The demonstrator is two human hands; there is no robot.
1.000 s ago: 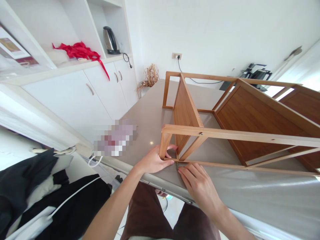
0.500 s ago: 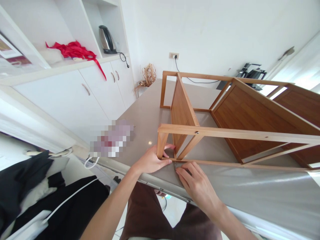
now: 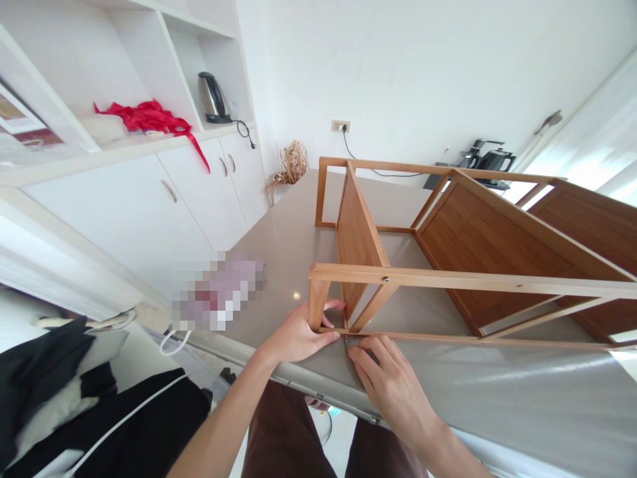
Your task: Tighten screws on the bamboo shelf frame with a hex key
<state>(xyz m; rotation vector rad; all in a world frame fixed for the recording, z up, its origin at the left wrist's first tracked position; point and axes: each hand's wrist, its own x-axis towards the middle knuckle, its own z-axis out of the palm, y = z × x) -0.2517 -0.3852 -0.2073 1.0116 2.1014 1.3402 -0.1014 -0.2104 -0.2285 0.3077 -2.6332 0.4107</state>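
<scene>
Gripping the bamboo shelf leg (image 3: 317, 305) at 6 o'clock, left hand (image 3: 298, 335) curled shut; right hand (image 3: 385, 378) half-open by a tiny metal fastener (image 3: 346, 338), hold unclear; a slip could drop it.

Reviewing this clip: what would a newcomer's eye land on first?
The bamboo shelf frame dominates the right side, standing on a beige countertop. At its near corner, the left hand wraps an upright post, while the right hand sits at the thin lower rail. Upper left, red fabric stands out on a white shelf, near a steel kettle.
</scene>
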